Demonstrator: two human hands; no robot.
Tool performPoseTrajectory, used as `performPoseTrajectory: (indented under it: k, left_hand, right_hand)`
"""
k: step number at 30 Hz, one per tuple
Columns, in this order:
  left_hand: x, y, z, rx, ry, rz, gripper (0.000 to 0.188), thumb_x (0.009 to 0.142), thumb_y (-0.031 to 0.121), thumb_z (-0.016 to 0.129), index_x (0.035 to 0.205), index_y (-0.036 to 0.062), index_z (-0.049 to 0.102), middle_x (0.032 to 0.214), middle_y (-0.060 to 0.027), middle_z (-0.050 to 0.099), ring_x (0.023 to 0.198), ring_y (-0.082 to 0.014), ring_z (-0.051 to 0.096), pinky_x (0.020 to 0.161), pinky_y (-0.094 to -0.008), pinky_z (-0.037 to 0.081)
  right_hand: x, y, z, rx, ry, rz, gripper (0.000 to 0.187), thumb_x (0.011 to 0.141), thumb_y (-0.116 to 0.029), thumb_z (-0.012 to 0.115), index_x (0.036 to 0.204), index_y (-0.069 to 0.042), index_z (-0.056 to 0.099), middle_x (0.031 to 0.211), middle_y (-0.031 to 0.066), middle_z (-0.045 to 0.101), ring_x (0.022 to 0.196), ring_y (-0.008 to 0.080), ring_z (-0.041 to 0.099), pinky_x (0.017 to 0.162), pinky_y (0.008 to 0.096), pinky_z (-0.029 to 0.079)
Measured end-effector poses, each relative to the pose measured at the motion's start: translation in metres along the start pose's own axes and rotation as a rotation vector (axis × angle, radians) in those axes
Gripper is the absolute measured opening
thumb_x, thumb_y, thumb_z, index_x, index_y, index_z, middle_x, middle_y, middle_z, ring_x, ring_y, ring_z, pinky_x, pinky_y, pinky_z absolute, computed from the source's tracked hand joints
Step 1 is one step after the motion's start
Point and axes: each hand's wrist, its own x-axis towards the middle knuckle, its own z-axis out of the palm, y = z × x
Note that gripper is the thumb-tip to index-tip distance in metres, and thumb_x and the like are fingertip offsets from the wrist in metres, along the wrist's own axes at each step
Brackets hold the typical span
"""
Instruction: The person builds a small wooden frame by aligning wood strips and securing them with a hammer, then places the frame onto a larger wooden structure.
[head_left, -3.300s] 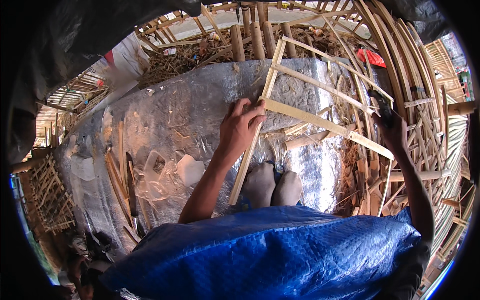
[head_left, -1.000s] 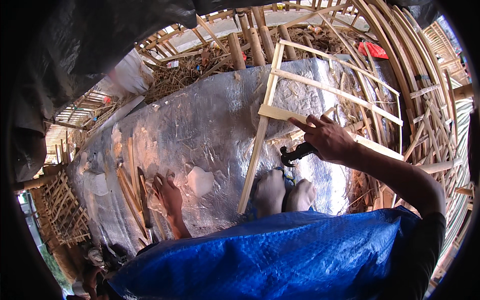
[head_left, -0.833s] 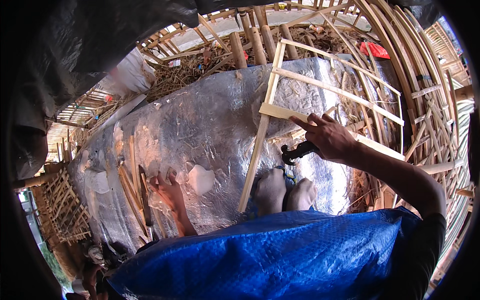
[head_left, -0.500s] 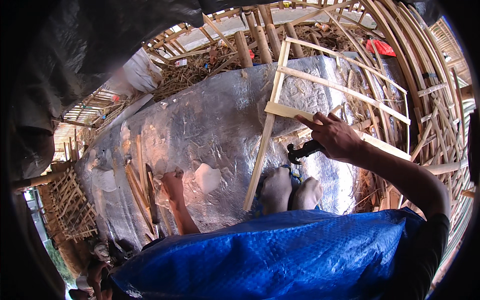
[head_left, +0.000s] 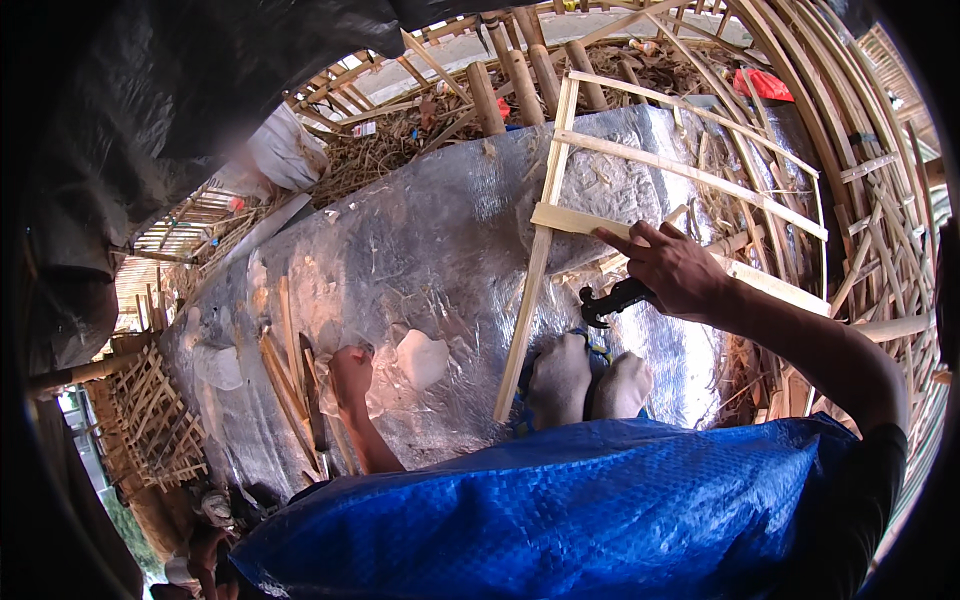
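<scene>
My left hand is closed, low over the silver foil sheet, beside a crumpled clear plastic piece and a pale flat piece. Whatever its fingers hold is hidden. My right hand grips a black claw hammer, its head pointing left. Fingers of that same hand also rest on a light bamboo slat. This slat crosses the long side strip of a ladder-like bamboo frame, which lies over the sheet in front of me.
Several thin bamboo strips lie left of my left hand. My feet are on the foil sheet, behind a blue tarp across my lap. Bamboo stumps stand at the far edge; curved bamboo lattice rises at right.
My left hand has curled into a tighter, fist-like shape near the plastic piece. The view has shifted slightly; my right hand keeps the hammer in the same place by the slat.
</scene>
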Motion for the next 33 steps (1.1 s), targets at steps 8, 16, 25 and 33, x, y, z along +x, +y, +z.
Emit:
performPoseTrajectory:
  k: [8,16,25,33]
  left_hand:
    - [0.013,0.033,-0.066,-0.463,-0.035,0.319,0.021,0.093,0.007,0.062,0.112,-0.0012,0.066,0.084,-0.0114,0.069,0.074,-0.0159,0.065,0.069,-0.0311,0.052]
    - [0.017,0.235,-0.038,-1.183,-0.612,0.800,0.018,0.092,0.002,0.066,0.109,-0.0021,0.070,0.101,-0.0064,0.068,0.087,-0.0117,0.065,0.080,-0.0256,0.053]
    - [0.012,0.287,0.046,-1.102,-0.218,0.998,0.010,0.090,0.006,0.070,0.098,-0.0002,0.071,0.096,-0.0059,0.069,0.086,-0.0107,0.063,0.075,-0.0240,0.050]
    - [0.020,0.284,0.056,-1.016,0.011,1.173,0.009,0.084,0.002,0.071,0.093,0.0027,0.071,0.088,-0.0065,0.070,0.084,-0.0202,0.064,0.073,-0.0306,0.052]
  right_hand:
    - [0.004,-0.004,-0.004,-0.002,-0.098,0.027,0.012,0.078,-0.012,0.068,0.070,-0.002,0.066,0.153,0.0069,0.041,0.118,0.0245,0.051,0.094,0.0401,0.050]
    - [0.005,-0.004,-0.006,0.006,-0.107,0.038,0.013,0.077,-0.012,0.068,0.072,-0.001,0.065,0.151,0.0088,0.043,0.117,0.0248,0.052,0.093,0.0403,0.050]
    - [0.004,-0.006,-0.007,0.057,-0.069,0.054,0.015,0.081,-0.010,0.064,0.070,0.001,0.063,0.154,0.0058,0.039,0.116,0.0254,0.052,0.092,0.0431,0.051]
    - [0.004,-0.003,-0.002,0.055,-0.042,0.029,0.016,0.083,-0.010,0.062,0.070,0.001,0.063,0.152,0.0058,0.042,0.117,0.0266,0.053,0.094,0.0426,0.051]
